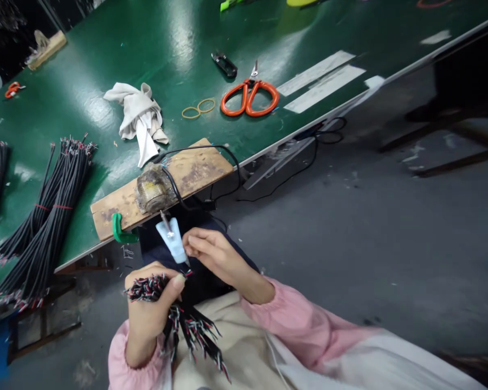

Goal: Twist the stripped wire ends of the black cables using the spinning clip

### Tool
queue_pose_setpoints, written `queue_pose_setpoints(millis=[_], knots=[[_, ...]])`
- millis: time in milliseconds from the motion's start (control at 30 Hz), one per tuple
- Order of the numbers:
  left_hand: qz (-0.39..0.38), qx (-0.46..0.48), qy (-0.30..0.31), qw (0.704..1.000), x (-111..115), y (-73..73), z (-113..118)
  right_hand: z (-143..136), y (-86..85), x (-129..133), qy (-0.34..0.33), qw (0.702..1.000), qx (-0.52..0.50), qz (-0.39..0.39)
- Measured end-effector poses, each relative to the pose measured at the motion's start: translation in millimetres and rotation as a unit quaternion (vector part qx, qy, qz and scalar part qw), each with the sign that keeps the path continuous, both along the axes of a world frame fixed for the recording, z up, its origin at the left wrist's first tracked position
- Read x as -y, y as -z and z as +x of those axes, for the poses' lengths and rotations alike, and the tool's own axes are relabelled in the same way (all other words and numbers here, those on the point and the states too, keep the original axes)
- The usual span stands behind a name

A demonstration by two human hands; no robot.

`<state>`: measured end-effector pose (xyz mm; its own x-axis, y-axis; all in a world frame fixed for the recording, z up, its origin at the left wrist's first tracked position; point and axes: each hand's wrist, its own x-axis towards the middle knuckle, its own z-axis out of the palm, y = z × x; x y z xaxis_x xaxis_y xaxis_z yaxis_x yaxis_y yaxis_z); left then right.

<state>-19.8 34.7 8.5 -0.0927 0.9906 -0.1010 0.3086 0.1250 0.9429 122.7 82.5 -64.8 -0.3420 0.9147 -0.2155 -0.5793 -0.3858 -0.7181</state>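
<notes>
My left hand [152, 306] is wrapped round a bundle of black wires [195, 327] with red, white and black ends. Its thumb presses near one wire end that sticks out beside a pointed metal tip. My right hand [213, 252] is closed, its fingers pinched together beside a light blue tapered piece [173, 240]; what it holds, if anything, is too small to make out. The blue piece sits below a metal rod from a crusted device [152, 189] on a wooden board [199, 168] at the table's edge.
On the green table [134, 54] lie orange-handled scissors [250, 98], black snips [225, 64], rubber bands [198, 108], a white cloth [140, 116] and tied wire bundles [52, 216]. A green clamp [120, 230] grips the board. A black cable [228, 149] loops over it.
</notes>
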Motion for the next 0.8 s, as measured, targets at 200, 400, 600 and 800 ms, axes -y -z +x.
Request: queue_pose_setpoints(millis=[200, 400, 600, 800], knots=[[-0.063, 0.027, 0.014, 0.998, -2, -0.7, 10, 19, -32.2, 17, 0.078, 0.924, 0.204, 0.314], [-0.003, 0.012, -0.046, 0.999, 2, 4.1, 16, 18, -39.7, 17, 0.115, 0.88, 0.288, 0.361], [-0.034, 0.056, -0.082, 0.994, 12, 12.7, 11, 13, -28.1, 23, 0.12, 0.9, 0.267, 0.322], [-0.058, 0.108, -0.095, 0.988, 17, 18.2, 8, 12, -20.5, 26, 0.143, 0.901, 0.243, 0.33]])
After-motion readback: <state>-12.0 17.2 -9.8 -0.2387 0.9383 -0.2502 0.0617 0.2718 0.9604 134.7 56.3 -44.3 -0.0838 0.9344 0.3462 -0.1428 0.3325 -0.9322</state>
